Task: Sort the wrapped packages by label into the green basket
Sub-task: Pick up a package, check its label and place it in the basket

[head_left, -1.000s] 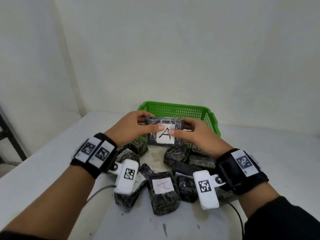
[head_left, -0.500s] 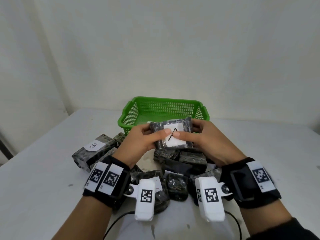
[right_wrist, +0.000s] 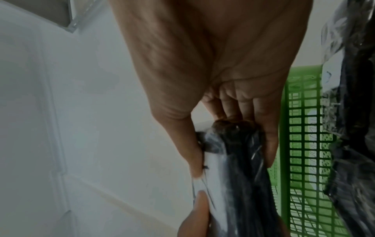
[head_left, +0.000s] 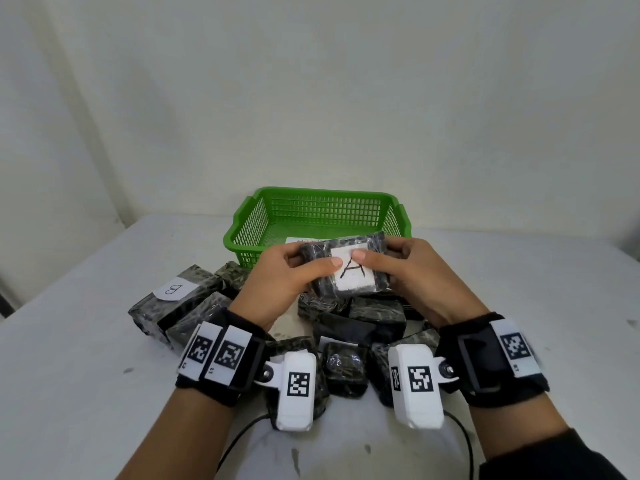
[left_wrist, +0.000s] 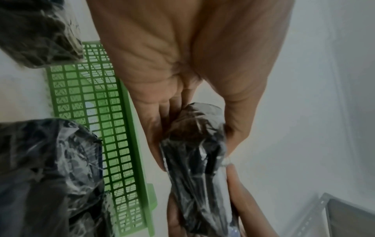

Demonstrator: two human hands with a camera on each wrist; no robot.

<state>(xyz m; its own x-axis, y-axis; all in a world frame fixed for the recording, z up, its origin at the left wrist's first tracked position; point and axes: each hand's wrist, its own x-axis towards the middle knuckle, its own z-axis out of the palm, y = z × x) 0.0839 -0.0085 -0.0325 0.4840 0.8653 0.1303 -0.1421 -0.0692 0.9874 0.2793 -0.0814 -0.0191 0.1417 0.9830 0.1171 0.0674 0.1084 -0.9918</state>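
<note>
Since a second ago the view has tipped down and both hands have drawn back toward the body, so the whole basket (head_left: 318, 216) now shows past them and a pack marked B (head_left: 173, 296) has come into sight at the left. Both hands hold one dark, film-wrapped pack (head_left: 346, 268) above the heap, just in front of the basket's near wall. Its white label (head_left: 356, 275), marked A, faces up. Left hand (head_left: 280, 282) grips the pack's left end, thumb laid across the top at the label's edge and fingers curled underneath; the left wrist view shows the pack (left_wrist: 194, 154) wedged between thumb and fingers of that hand (left_wrist: 182, 56). Right hand (head_left: 419, 275) grips the right end the same way, thumb on the label, and its wrist view shows the fingers of that hand (right_wrist: 213, 64) wrapped round the pack's end (right_wrist: 233, 152), with the basket (right_wrist: 304, 144) just beyond. Inside the basket something white, partly hidden behind the held pack, lies on the floor; what it is cannot be told. Below the hands more wrapped packs (head_left: 360, 320) lie heaped on the white table (head_left: 86, 393), touching one another, the B pack at the heap's left edge. Each wrist wears a black band with square-patterned tags and a white camera unit.
</note>
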